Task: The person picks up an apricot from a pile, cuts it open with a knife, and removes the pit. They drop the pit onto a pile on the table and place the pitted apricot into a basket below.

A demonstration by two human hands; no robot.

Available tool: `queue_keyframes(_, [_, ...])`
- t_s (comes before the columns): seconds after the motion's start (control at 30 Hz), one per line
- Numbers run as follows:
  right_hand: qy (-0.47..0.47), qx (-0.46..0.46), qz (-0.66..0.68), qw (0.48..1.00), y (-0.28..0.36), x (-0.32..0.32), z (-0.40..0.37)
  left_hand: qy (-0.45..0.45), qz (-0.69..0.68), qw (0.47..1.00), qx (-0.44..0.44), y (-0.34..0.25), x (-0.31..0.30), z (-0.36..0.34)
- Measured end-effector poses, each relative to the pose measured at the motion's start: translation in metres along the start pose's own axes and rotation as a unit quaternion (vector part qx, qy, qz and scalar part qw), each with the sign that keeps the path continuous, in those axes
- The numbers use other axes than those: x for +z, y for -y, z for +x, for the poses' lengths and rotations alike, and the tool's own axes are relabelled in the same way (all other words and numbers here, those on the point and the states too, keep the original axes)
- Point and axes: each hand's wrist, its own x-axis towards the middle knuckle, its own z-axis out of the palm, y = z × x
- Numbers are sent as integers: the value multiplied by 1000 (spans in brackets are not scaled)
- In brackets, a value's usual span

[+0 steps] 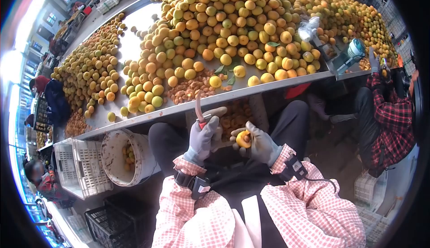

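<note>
My left hand (202,139), in a grey glove, is closed round the red handle of a knife (199,109) whose curved blade points up toward the table edge. Opposite it, my gloved right hand (263,146) grips an apricot (243,139) between thumb and fingers. The apricot's cut side shows a brownish middle. Both hands are above my lap, a short way apart. Just beyond them, partly under the table, sits a crate of apricot pieces (237,117).
A metal table (179,110) bears heaped apricots (233,12) and a pile of brown pits (190,86). White bucket (147,154) and white crates (83,167) stand at left. A teal-lidded bottle (354,51) is at the table's right edge, near a person in plaid (394,122).
</note>
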Motion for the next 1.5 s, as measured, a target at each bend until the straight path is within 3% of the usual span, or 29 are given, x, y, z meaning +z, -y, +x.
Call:
queue_keyframes(0.07, [16,58,17,998,-8,17,-10,88,-90,992,8,-5,7,-9])
queue_keyframes(0.33, [85,114,-42,989,-28,53,-32,201,-209,957,8,5,4,-23])
queue_keyframes(0.43, [58,36,-103,992,-36,56,-31,70,-120,988,69,2,12,-26])
queue_keyframes(0.5, [-55,-79,-227,969,-40,63,-33,-44,-144,978,145,8,20,-18])
queue_keyframes(0.6, [-28,-147,-285,947,-44,65,-33,-101,-176,968,145,1,11,-20])
queue_keyframes(0.63, [-27,-146,-285,947,-43,69,-36,-58,-201,967,145,-2,8,-22])
queue_keyframes(0.7, [1,-46,-162,986,-37,79,-43,-15,-225,963,144,-6,4,-23])
queue_keyframes(0.73, [1,-46,-162,986,-34,75,-43,50,-239,958,149,-6,2,-24])
queue_keyframes(0.8, [47,87,-75,992,-30,65,-42,133,-260,944,154,-4,-1,-24])
queue_keyframes(0.9, [7,40,-99,994,-40,64,-43,131,-249,947,156,2,4,-23])
queue_keyframes(0.97, [-25,-8,-134,991,-45,68,-45,84,-238,958,140,5,9,-25])
queue_keyframes(1.03, [-56,-56,-169,982,-46,70,-42,-115,-197,962,147,5,29,-23])
queue_keyframes(1.1, [-67,-208,-333,917,-49,68,-39,-115,-212,958,153,13,29,-21])
queue_keyframes(1.13, [-66,-208,-333,917,-50,68,-37,-161,-238,948,136,16,31,-19])
queue_keyframes(1.2, [-77,-291,-421,856,-51,65,-36,-238,-278,926,97,16,33,-16])
queue_keyframes(1.23, [-77,-290,-421,856,-52,64,-36,-238,-277,926,97,13,33,-18])
queue_keyframes(1.3, [-33,-192,-372,908,-51,60,-37,-208,-256,943,38,6,29,-23])
queue_keyframes(1.33, [-34,-192,-371,908,-50,61,-39,-219,-240,945,43,5,27,-21])
queue_keyframes(1.4, [-73,0,-207,976,-44,69,-47,-171,-232,955,66,2,24,-24])
queue_keyframes(1.47, [-70,4,-237,969,-37,78,-53,-86,-225,964,114,1,23,-27])
queue_keyframes(1.5, [-67,7,-268,961,-35,79,-54,-87,-224,964,113,1,25,-29])
